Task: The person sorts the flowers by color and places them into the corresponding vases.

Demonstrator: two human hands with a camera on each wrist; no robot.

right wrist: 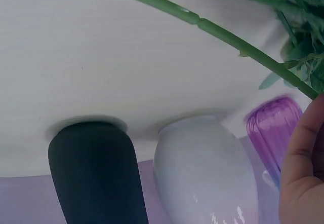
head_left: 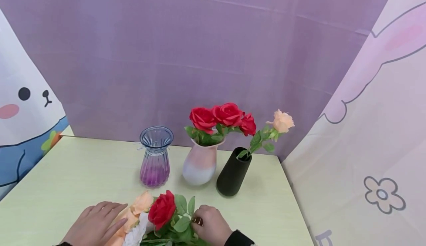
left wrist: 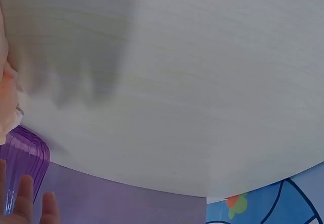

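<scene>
My right hand (head_left: 213,224) pinches a green rose stem (right wrist: 243,47) at the right of the bunch. Which bloom that stem carries is hidden among the leaves. Close beside the fingers is a red rose (head_left: 162,209) with green leaves (head_left: 182,223). My left hand (head_left: 96,224) lies with its fingers extended over the left side of the bunch, by the peach roses (head_left: 142,202); whether it touches them I cannot tell. Between the peach and red blooms sits a white flower (head_left: 137,231). The left wrist view catches only a few fingertips (left wrist: 24,196).
Behind the bunch stand a blue-purple glass vase (head_left: 155,161), a pink-white vase (head_left: 199,164) holding several red roses (head_left: 227,114), and a slanted black vase (head_left: 233,174) with one peach rose (head_left: 282,121). A purple cloth (head_left: 186,53) hangs behind the pale table (head_left: 83,164).
</scene>
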